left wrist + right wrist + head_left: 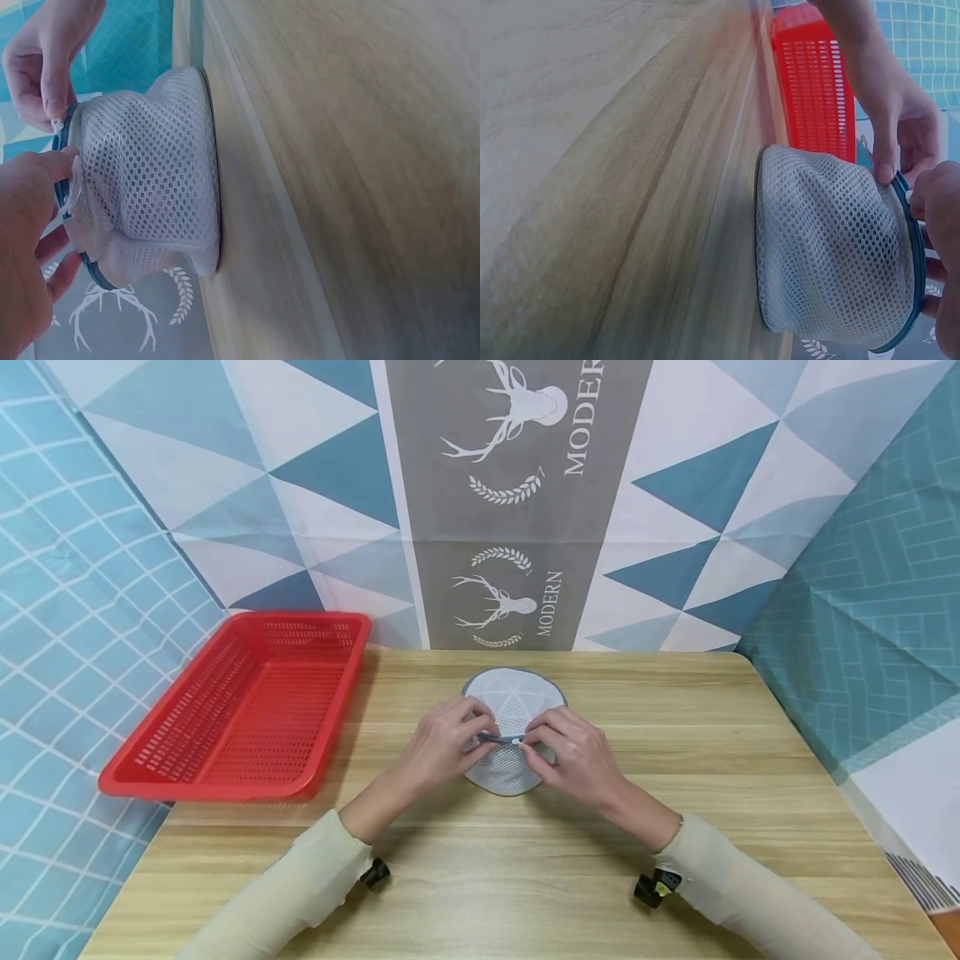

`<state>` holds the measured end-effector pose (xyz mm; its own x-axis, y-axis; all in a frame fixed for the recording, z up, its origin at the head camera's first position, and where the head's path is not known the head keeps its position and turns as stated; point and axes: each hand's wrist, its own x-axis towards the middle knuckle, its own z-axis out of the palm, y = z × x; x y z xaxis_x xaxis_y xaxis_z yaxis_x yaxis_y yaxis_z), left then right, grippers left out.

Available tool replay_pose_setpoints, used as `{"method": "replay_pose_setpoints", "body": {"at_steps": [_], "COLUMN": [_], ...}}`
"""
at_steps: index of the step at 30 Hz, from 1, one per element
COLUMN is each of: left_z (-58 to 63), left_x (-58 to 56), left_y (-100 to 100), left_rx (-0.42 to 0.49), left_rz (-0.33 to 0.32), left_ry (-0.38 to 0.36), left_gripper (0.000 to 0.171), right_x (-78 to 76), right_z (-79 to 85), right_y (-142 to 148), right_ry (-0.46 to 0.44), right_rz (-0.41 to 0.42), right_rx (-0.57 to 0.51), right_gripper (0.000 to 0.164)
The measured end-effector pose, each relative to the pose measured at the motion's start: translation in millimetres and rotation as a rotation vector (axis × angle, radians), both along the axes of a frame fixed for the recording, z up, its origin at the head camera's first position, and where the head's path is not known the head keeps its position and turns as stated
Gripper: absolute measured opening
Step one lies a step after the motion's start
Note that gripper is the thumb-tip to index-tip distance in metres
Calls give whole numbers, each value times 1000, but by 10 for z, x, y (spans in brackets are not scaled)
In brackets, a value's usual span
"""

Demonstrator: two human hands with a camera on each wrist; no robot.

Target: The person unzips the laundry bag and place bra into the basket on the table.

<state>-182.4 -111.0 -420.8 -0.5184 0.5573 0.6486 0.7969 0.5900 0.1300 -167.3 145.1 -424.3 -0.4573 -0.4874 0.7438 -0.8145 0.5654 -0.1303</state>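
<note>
A white mesh laundry bag with dark blue-grey trim stands on the table between both hands. In the left wrist view its honeycomb mesh side bulges out from the flat base. Along the top runs a dark zipper with a small white pull. My left hand pinches the zipper edge left of the pull. From the other side, my right hand pinches the zipper at the white pull, thumb and forefinger together. In the right wrist view, the left thumb presses on the bag's rim.
A red perforated plastic basket stands on the left of the wooden table. Behind the table hangs a patterned cloth with deer heads and triangles. Blue-tiled sheeting lines the left side.
</note>
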Motion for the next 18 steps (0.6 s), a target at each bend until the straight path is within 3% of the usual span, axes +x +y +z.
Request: {"method": "replay_pose_setpoints", "body": {"at_steps": [7,18], "left_z": [-1,-22], "left_x": [11,5], "left_y": [-20,-37], "left_rx": [-12,-3], "left_rz": [-2,-19], "left_ry": [-36,-12], "left_gripper": [21,20], "right_x": [-8,-36], "right_z": [-20,-51], "right_y": [7,46], "right_ry": [12,15], "right_rz": [9,14], "right_rx": [12,-2], "right_gripper": [11,10]}}
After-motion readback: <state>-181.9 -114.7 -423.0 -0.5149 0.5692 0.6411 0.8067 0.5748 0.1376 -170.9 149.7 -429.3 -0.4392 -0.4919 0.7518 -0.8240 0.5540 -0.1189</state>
